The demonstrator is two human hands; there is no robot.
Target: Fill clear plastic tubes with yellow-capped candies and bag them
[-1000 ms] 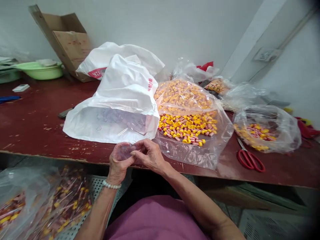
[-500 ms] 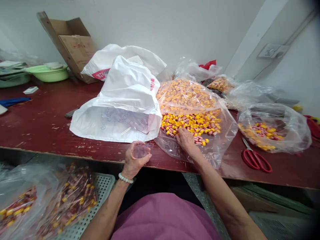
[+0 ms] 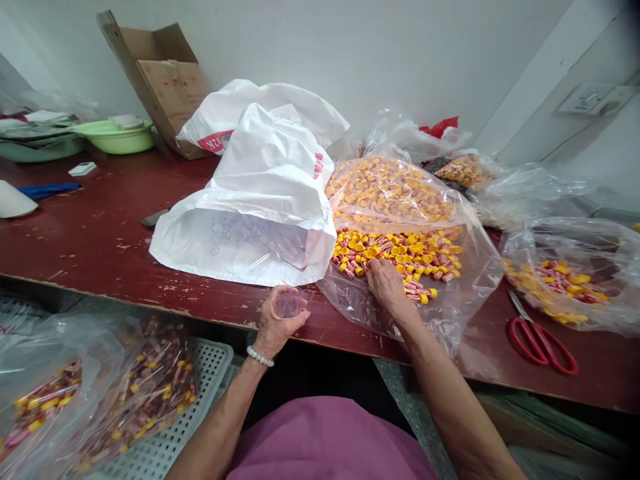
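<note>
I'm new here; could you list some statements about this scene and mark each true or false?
1. The left hand holds a clear plastic item. True.
2. The right hand holds the scissors. False: it is at the yellow-capped pieces; the scissors lie on the table.
3. The scissors have red handles. True.
4. The bracelet is on the right wrist. False: it is on the left.
5. The green basin is on the table. True.
</note>
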